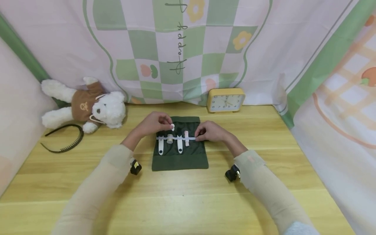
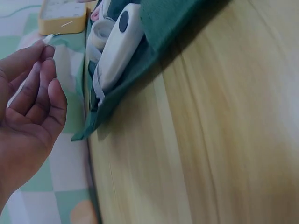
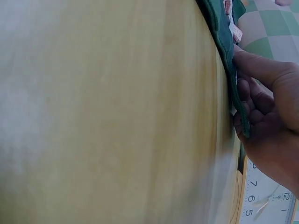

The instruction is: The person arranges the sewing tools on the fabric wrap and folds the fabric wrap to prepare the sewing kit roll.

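Observation:
A dark green cloth organizer (image 1: 180,164) lies opened flat on the table. Across it runs a white elastic strip (image 1: 192,138), which holds two white-handled tools with dark round spots, the left tool (image 1: 161,148) and the middle tool (image 1: 180,147), plus a small beige roll (image 1: 169,139) and a pink patterned piece (image 1: 186,138). Above the strip, my left hand (image 1: 155,123) pinches a small white object (image 1: 172,127) between thumb and forefinger; its kind is unclear. At the organizer's right edge, my right hand (image 1: 213,132) grips the cloth near the strip's end, as the right wrist view shows.
A yellow clock (image 1: 225,100) stands behind the organizer to the right. At the back left lie a white plush toy (image 1: 110,109) in a brown top and a black toothed headband (image 1: 77,140). A checked curtain (image 1: 170,45) hangs behind the wooden table (image 1: 182,199).

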`<state>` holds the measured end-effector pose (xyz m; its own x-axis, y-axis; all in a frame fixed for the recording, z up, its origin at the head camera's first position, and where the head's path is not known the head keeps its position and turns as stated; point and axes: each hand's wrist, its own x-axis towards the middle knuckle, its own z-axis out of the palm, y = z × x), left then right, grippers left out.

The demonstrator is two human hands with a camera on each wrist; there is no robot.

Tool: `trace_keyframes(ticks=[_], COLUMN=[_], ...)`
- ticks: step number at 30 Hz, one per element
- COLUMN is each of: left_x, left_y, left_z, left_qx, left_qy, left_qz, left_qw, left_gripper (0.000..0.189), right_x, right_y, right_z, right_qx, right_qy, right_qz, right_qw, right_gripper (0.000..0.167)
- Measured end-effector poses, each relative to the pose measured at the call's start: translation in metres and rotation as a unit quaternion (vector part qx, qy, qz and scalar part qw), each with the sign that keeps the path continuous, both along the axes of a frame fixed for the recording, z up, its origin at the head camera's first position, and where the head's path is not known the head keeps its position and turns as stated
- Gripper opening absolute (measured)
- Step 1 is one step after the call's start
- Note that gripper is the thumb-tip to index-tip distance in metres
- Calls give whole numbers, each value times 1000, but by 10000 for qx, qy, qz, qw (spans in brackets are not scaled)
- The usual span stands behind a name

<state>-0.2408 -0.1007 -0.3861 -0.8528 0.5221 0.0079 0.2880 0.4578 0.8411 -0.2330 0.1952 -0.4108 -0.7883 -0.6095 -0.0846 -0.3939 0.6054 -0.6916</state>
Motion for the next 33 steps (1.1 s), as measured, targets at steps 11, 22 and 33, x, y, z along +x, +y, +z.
trace_keyframes(ticks=[11,22,33], left_x=[-7,-11,-12], left_y=[28,50,64], left_z=[-3,-10,-17], left_qx=[216,83,-113], left_qy=[-121,-101,-155], left_qz=[-37,165,-34], left_qw=[9997,9998,9998], left_gripper=[12,11,10], right_x=[-3,-2,-2], right_y=[0,0,-1], right_z=[-1,0,-2], right_qx=[36,-48,-28], right_qy=[69,35,-93], right_qz=[43,80,3], right_qw=[10000,10000,10000], right_gripper=[5,4,5])
